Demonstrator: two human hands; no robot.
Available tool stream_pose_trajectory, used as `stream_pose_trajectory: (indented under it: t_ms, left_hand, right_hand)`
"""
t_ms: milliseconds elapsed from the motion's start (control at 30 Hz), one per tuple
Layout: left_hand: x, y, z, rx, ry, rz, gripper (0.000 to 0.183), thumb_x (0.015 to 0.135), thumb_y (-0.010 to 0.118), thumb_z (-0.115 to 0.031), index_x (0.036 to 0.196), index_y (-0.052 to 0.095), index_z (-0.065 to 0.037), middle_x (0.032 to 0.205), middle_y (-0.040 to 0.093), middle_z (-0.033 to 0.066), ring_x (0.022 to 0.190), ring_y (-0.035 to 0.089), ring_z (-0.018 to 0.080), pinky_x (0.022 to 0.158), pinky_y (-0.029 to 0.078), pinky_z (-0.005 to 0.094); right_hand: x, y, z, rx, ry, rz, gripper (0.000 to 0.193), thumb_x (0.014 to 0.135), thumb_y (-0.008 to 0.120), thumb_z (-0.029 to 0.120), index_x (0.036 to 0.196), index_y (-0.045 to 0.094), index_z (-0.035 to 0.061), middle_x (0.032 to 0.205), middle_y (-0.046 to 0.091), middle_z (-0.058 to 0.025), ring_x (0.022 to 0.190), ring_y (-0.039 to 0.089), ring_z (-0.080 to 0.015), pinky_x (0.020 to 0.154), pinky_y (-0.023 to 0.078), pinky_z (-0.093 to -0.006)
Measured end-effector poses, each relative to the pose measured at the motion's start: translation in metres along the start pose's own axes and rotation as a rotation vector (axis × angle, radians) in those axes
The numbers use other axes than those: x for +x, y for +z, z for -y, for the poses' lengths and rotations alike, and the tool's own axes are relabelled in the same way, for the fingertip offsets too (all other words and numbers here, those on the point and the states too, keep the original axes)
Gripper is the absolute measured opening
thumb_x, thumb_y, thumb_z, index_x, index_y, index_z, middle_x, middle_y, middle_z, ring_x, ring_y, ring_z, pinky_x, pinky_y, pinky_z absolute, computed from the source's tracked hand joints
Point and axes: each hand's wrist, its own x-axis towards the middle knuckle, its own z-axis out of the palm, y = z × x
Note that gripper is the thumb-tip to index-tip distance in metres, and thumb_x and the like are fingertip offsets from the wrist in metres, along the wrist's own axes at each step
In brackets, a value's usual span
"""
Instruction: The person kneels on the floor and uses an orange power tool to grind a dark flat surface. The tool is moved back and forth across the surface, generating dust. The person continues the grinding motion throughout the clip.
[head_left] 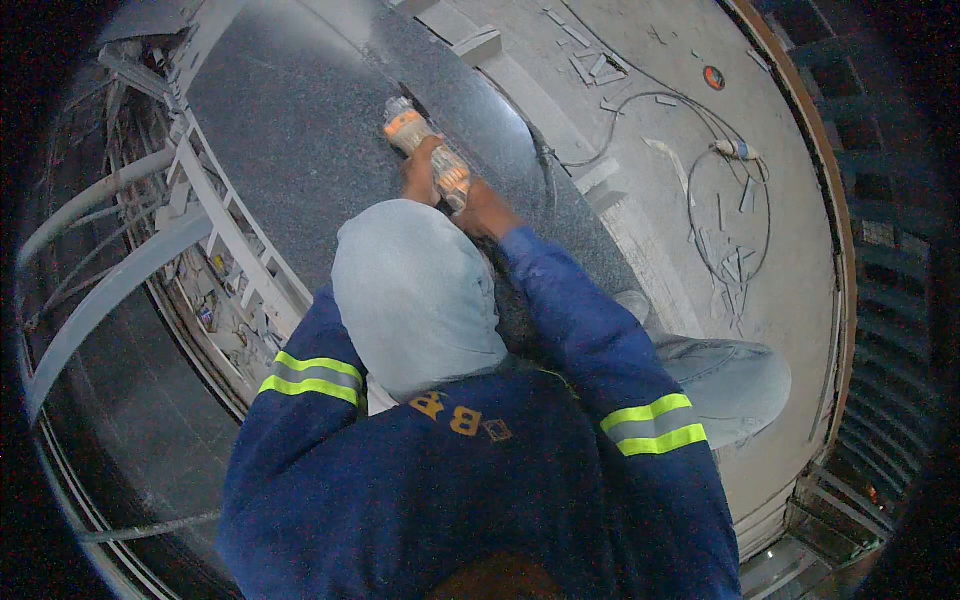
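Note:
An angle grinder (403,128), orange and coated in dust, lies across a dark speckled stone slab (290,130). My left hand (420,172) is wrapped around the middle of its body. Farther back, my right hand (485,210) closes around the rear end; some of its fingers are hidden behind the tool. The grinder's head points up and away, next to a dark line on the slab. Pale dust (335,25) spreads over the stone beyond it. My bent knee (415,300), in pale grey cloth, rises just below the hands.
On the dusty floor to the right lie a looping cable (690,97), its connector (738,150), a round orange disc (713,77) and several stone offcuts (600,68). Curved metal rails (120,270) and a white frame (235,230) with debris stand left.

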Motion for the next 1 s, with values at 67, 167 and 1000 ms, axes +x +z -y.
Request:
stream_pose_trajectory:
  t_ms: [67, 167, 1000]
  left_hand:
    - [-0.014, 0.002, 0.01, -0.035, 0.046, -0.044, 0.03, 0.081, 0.066, -0.029, 0.096, 0.055, -0.006, 0.076, 0.059, 0.0081, 0.065, 0.064, 0.0245, 0.063, 0.056, 0.0405]
    - [-0.013, 0.005, 0.018, -0.058, 0.019, -0.044, 0.029, 0.08, 0.068, -0.026, 0.097, 0.055, -0.005, 0.079, 0.06, 0.008, 0.065, 0.064, 0.0249, 0.064, 0.057, 0.0411]
    - [-0.013, 0.0, 0.022, -0.034, 0.076, -0.07, 0.036, 0.078, 0.07, -0.027, 0.101, 0.054, -0.005, 0.078, 0.059, 0.0083, 0.065, 0.063, 0.0245, 0.061, 0.056, 0.0403]
  right_hand:
    - [-0.024, -0.008, 0.011, -0.074, 0.043, -0.038, 0.075, 0.068, 0.079, 0.033, 0.12, 0.045, -0.0084, 0.108, 0.062, -0.0309, 0.105, 0.062, -0.043, 0.088, 0.05, -0.0456]
    - [-0.04, -0.015, 0.009, -0.135, 0.052, -0.055, 0.078, 0.068, 0.078, 0.039, 0.119, 0.043, -0.0095, 0.106, 0.063, -0.0323, 0.103, 0.063, -0.044, 0.086, 0.05, -0.0462]
    - [-0.044, -0.014, 0.014, -0.106, 0.066, -0.051, 0.075, 0.072, 0.075, 0.039, 0.121, 0.045, -0.0083, 0.111, 0.061, -0.0324, 0.104, 0.062, -0.0443, 0.088, 0.049, -0.048]
